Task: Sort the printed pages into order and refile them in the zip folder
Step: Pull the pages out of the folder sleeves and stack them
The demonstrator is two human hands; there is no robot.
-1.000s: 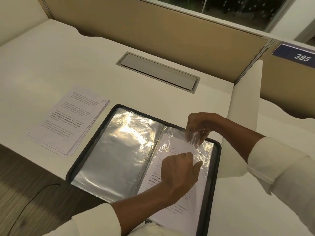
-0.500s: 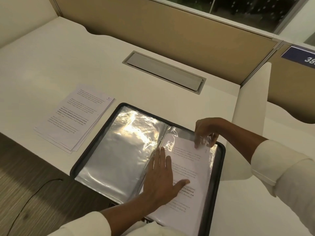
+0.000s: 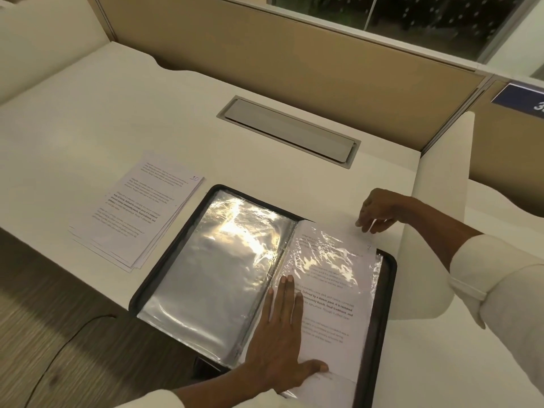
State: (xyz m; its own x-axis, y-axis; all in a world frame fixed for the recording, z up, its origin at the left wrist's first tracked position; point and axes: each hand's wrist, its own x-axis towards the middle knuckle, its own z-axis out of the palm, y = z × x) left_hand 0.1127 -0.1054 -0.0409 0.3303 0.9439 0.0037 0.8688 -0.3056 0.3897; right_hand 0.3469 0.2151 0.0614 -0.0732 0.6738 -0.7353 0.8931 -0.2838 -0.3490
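The black zip folder (image 3: 389, 293) lies open on the desk with clear plastic sleeves (image 3: 223, 272) inside. A printed page (image 3: 329, 301), marked 7 at its top corner, lies on the right side, its top edge sticking out past the folder's far rim. My right hand (image 3: 379, 212) pinches that top edge between fingers and thumb. My left hand (image 3: 282, 334) rests flat with fingers spread on the page's left side near the spine. A stack of printed pages (image 3: 138, 210), the top one marked 10, lies left of the folder.
A grey cable hatch (image 3: 290, 131) is set into the desk behind the folder. A tan partition (image 3: 265, 45) runs along the back, and a white divider (image 3: 441, 184) stands at the right. A dark cable (image 3: 59, 354) runs over the floor at the lower left.
The page has slid upward, its top now past the folder's far rim with my right hand. My left hand went from pinching the sleeve to lying flat.
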